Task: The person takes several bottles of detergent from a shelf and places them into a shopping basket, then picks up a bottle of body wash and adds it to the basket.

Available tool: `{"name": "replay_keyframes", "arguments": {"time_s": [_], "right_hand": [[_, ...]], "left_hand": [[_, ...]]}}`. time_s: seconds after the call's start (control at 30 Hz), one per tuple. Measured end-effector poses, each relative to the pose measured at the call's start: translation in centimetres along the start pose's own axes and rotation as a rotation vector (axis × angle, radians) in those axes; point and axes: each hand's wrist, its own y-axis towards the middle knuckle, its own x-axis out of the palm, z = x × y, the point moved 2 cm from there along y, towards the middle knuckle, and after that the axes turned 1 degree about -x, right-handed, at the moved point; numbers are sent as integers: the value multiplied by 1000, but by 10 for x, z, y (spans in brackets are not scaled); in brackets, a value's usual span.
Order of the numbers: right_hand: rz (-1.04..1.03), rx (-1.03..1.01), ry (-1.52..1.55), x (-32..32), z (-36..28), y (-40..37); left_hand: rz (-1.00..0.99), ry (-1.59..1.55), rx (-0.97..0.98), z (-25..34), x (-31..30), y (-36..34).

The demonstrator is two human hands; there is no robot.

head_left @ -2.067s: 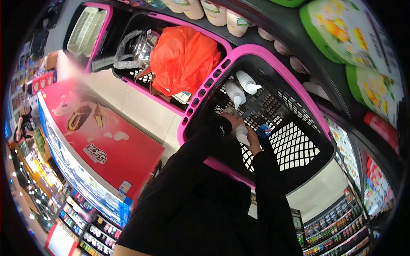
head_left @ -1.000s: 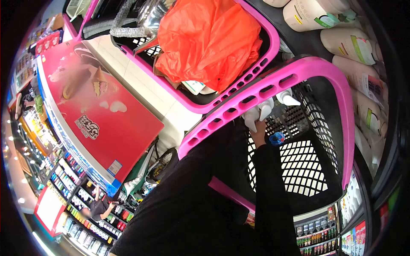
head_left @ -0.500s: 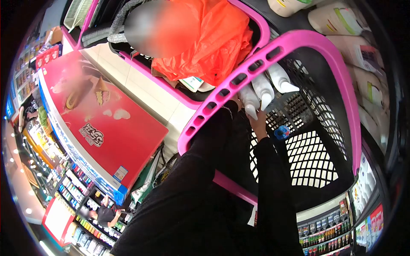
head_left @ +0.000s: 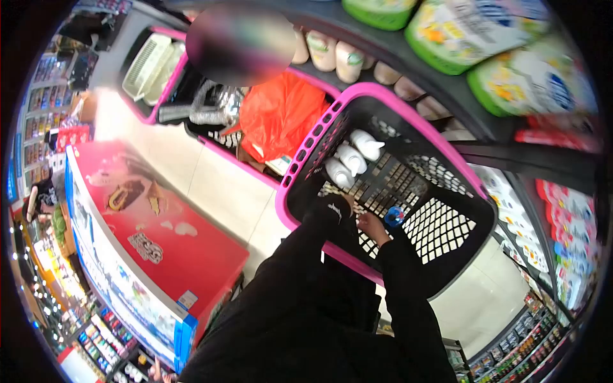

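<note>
Three smooth white bottles [head_left: 350, 159] with tapered nozzles lay side by side at one end of a black plastic lattice basket [head_left: 447, 271] with a thick pink rim [head_left: 394, 101]. The left hand [head_left: 348, 203], mostly behind its black sleeve, was near them; the right hand [head_left: 373, 227] was just beside a glossy, rounded blue object [head_left: 394, 217]. Whether either hand's fingers were apart or together could not be told. A crinkled red plastic bag [head_left: 278, 118] filled the neighbouring basket.
</note>
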Motion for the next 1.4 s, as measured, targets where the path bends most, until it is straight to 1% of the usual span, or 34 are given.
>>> {"name": "replay_keyframes", "arguments": {"time_s": [0.03, 0.07, 0.1, 0.13, 0.17, 0.2, 0.23, 0.27, 0.33, 0.37, 0.4, 0.43, 0.47, 0.5, 0.53, 0.57, 0.6, 0.63, 0.67, 0.7, 0.73, 0.77, 0.8, 0.87, 0.9, 0.97, 1.0, 1.03, 1.1, 1.17, 1.27, 1.33, 1.4], "right_hand": [[-22, -21, 14, -6, -8, -9], [-5, -64, -61, -12, -17, -18], [13, -104, -137, -20, -34, -32], [62, -144, -114, -28, -48, -47], [111, -185, -88, -32, -59, -61], [131, -198, -74, -34, -63, -72], [152, -212, -59, -36, -67, -82], [150, -207, -85, -39, -77, -95], [181, -221, -155, -45, -103, -126], [213, -236, -197, -43, -111, -138], [237, -253, -235, -39, -113, -145], [263, -264, -271, -34, -113, -152], [284, -252, -282, -27, -116, -158], [306, -239, -287, -19, -120, -164], [313, -232, -295, -9, -124, -168], [320, -224, -301, 3, -129, -171], [323, -209, -267, 14, -135, -175], [267, -186, -292, 25, -143, -176], [261, -206, -326, 40, -147, -172], [246, -222, -366, 55, -148, -168], [278, -207, -351, 64, -154, -167], [221, -264, -357, 77, -162, -166], [161, -320, -364, 88, -170, -167], [171, -293, -340, 102, -176, -170], [164, -289, -325, 107, -182, -175], [212, -239, -318, 114, -190, -191], [252, -180, -341, 115, -194, -202], [290, -121, -365, 118, -193, -210], [325, -87, -351, 125, -187, -222], [361, -68, -342, 131, -179, -231], [369, -46, -317, 137, -164, -245], [430, -36, -249, 140, -152, -262], [440, 1, -238, 139, -140, -281]], "left_hand": [[1, 16, 20, 2, -18, -18], [164, -81, 154, 15, -3, -2], [243, -91, 225, 31, -45, -71], [259, -202, 304, 31, -41, -74], [469, -239, 431, 29, -27, -72], [443, -235, 494, 30, -30, -80], [461, -291, 643, 27, -27, -84], [481, -242, 675, 29, -37, -104], [386, -226, 651, 36, -59, -153], [434, -257, 768, 30, -57, -155], [392, -162, 635, 28, -67, -174], [453, -206, 732, 22, -66, -179], [388, -266, 768, 7, -58, -168], [397, -268, 822, 2, -62, -180], [358, -294, 799, -13, -54, -173], [232, -280, 873, -13, -65, -198], [331, -189, 911, -14, -73, -228], [260, -191, 842, -24, -70, -234], [189, -338, 897, -40, -60, -230], [138, -212, 810, -47, -63, -244], [90, -210, 785, -53, -64, -261], [40, -214, 756, -59, -64, -272], [19, -196, 773, -66, -62, -274], [17, -187, 764, -81, -55, -275], [-3, -170, 779, -80, -55, -282], [51, -131, 783, -76, -55, -298], [77, -121, 822, -77, -51, -296], [60, -109, 836, -78, -46, -290], [85, -85, 827, -78, -36, -283], [69, -87, 836, -72, -29, -284], [40, -31, 858, -57, -18, -280], [51, 44, 873, -36, -8, -287], [18, 70, 921, -15, 7, -282]]}}
